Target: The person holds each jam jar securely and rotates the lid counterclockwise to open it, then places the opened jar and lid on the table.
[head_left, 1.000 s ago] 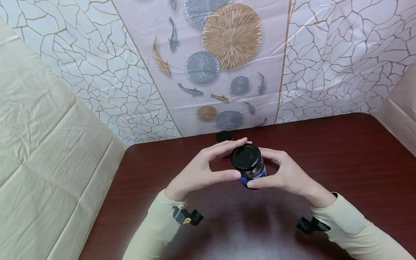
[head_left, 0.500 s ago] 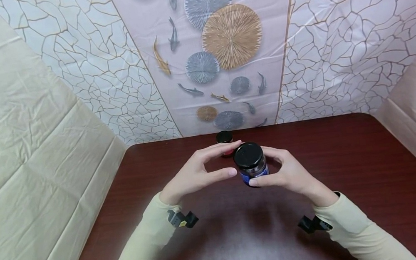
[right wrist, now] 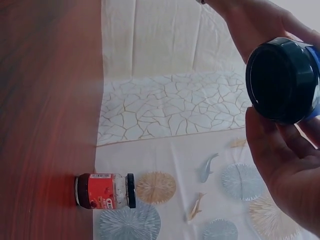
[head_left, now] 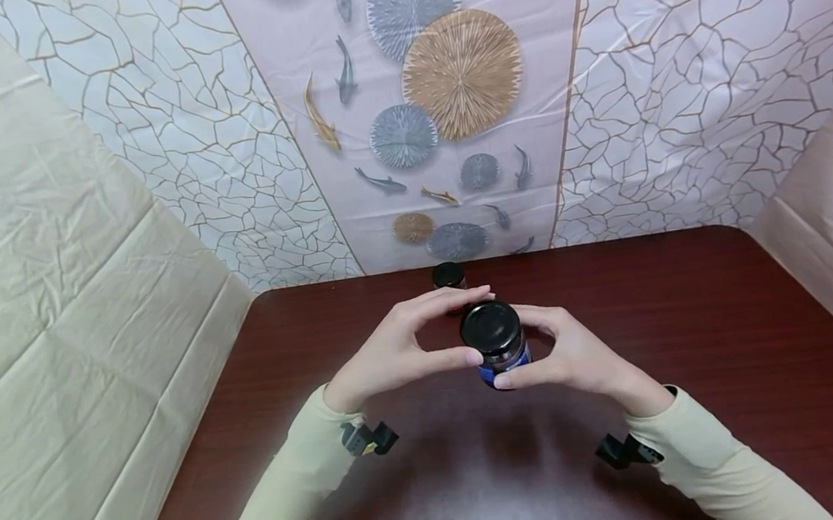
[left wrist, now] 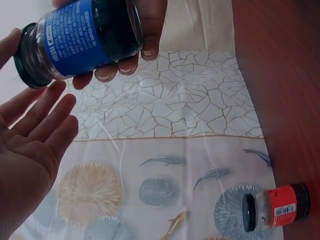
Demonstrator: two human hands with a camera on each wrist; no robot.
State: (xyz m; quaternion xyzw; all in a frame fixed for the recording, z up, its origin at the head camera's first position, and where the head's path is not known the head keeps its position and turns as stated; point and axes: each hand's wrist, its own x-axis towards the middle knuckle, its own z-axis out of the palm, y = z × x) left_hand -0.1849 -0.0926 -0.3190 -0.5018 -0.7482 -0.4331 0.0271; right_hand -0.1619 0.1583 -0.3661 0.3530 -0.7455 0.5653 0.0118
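Note:
A glass jar (head_left: pixel 514 361) with a blue label and a black lid (head_left: pixel 492 327) is held above the table, its lid tipped toward the head camera. My right hand (head_left: pixel 580 355) grips the lower body, thumb in front and fingers behind. At the lid, my left hand (head_left: pixel 391 353) has its thumb on the near edge and its fingertips at the far edge. The label's small print faces the left wrist camera, where the jar (left wrist: pixel 72 35) lies sideways across the view. From the right wrist, mostly the dark base (right wrist: pixel 277 80) shows.
A second jar (head_left: pixel 448 274) with a black lid stands near the table's back edge, partly behind my left fingers. Its red label (right wrist: pixel 101 191) shows in the wrist views. The dark red table (head_left: pixel 694 325) meets patterned cloth (head_left: pixel 409 185) behind.
Half a second ago my left fingers were spread off the lid; now they are back around it. The jar has come slightly nearer and left, with my right hand still holding it.

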